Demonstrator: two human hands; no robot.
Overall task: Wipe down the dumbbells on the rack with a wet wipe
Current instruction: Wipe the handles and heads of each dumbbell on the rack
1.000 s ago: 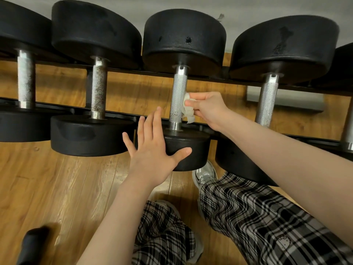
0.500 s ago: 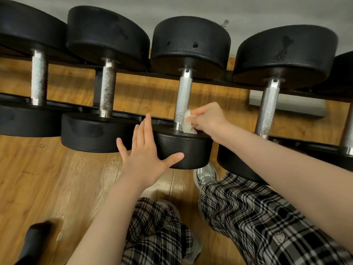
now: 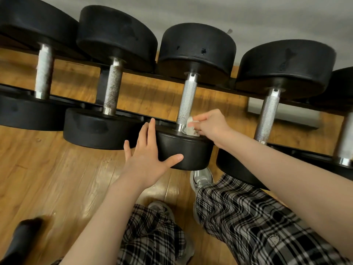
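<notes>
Nearest the camera, two legs in black-and-white plaid trousers [image 3: 248, 217] stand on the wooden floor [image 3: 47, 178], with a grey-and-white sneaker [image 3: 201, 178] showing just below the rack and a dark blurred object [image 3: 21, 240] at the lower left corner of the view. Above them both bare forearms reach forward to the rack. The left hand [image 3: 147, 155] lies flat with straight, spread fingers against the side of the near head of the middle dumbbell [image 3: 188, 104], its thumb stretched across the black rubber face; it grips nothing. The right hand [image 3: 210, 124] has its fingers curled round a crumpled white wet wipe [image 3: 190, 128], pinching it against the bottom end of that dumbbell's knurled steel handle, right where the handle meets the near head, so the wipe touches both the metal and the top of the black head. The middle dumbbell rests across the two black rails of the rack [image 3: 133, 116], its far head lying further back. To its left sit two larger dumbbells [image 3: 112, 85], side by side, one with a duller, speckled handle and the leftmost blurred. To its right another dumbbell [image 3: 269, 111] lies with its near head partly hidden behind the right forearm, and one more shows at the right edge. Beyond the rack, a pale grey wall [image 3: 248, 14] closes the view.
</notes>
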